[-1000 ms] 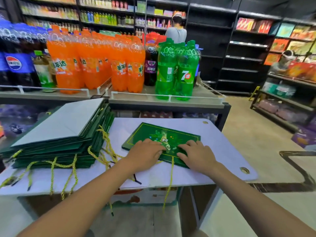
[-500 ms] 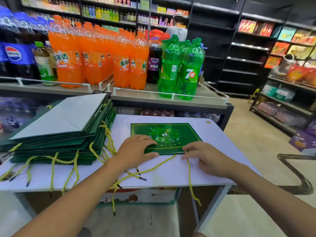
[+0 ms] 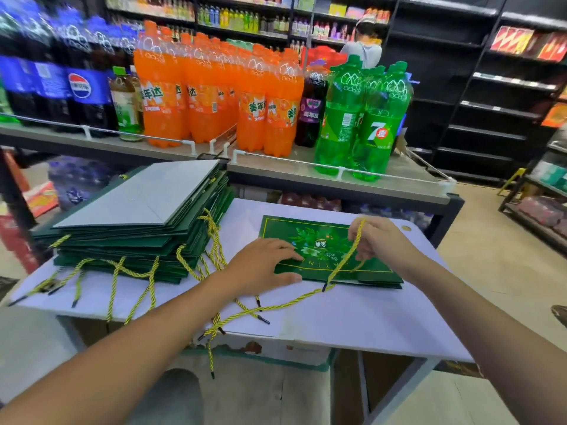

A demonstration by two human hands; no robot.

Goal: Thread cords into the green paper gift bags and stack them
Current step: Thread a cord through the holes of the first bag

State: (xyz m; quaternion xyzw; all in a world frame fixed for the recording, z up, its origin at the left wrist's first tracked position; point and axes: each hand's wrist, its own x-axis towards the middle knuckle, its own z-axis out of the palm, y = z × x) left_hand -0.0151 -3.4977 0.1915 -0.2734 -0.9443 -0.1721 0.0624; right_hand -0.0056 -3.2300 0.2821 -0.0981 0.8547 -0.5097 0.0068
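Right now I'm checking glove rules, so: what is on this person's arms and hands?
Nothing shows. The left hand and right hand are bare: no gloves, no watch or band at the wrists, and no sleeve in view.

One view only: head-worn, wide-angle. It looks forward and down from over the near edge of the white table, close in. Left hand and right hand sit mid-frame, arms entering from the lower corners. Drinks shelf fills the upper half; aisle floor at right.
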